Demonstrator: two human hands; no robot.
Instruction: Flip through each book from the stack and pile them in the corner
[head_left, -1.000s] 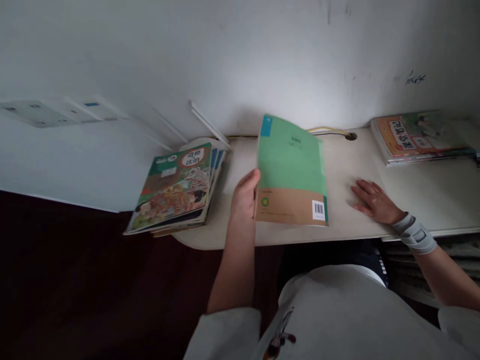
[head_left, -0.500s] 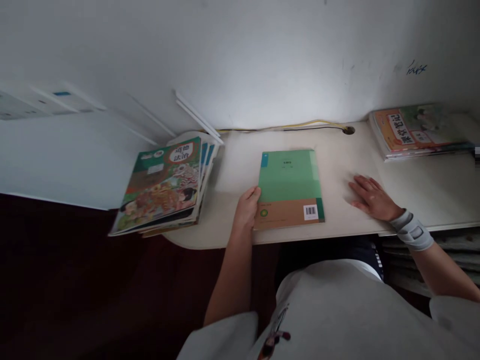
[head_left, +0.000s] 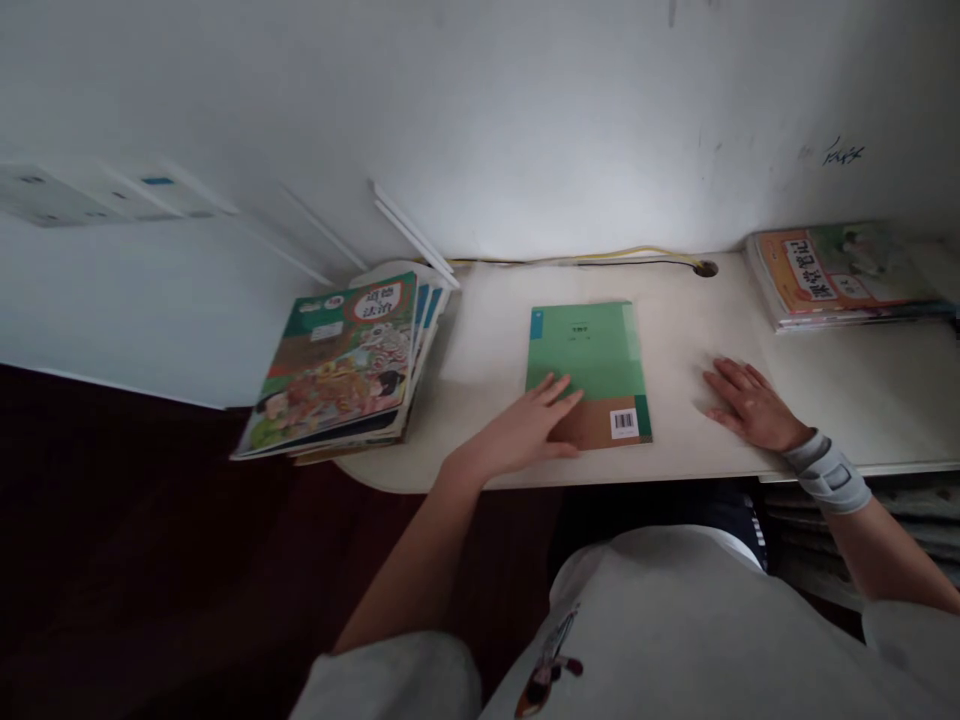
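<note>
A green textbook (head_left: 589,350) with a brown band and a barcode at its lower edge lies flat on the white desk (head_left: 472,400), back cover up. My left hand (head_left: 529,428) rests over its lower left corner with the fingers spread, covering part of the brown band. To the right of the textbook, my right hand (head_left: 754,405) lies palm down on the bare desk, fingers stretched out and touching no book. A grey brace (head_left: 829,472) wraps my right wrist.
At the desk's rounded left end is a fanned stack of textbooks (head_left: 337,360). Another book stack (head_left: 840,270), with an orange cover on top, sits at the back right. A yellow cable (head_left: 630,251) runs along the wall to a round hole (head_left: 706,268).
My left hand has let go of the textbook's left edge and now lies spread on its cover. My right hand stays on the desk. The view has shifted slightly.
</note>
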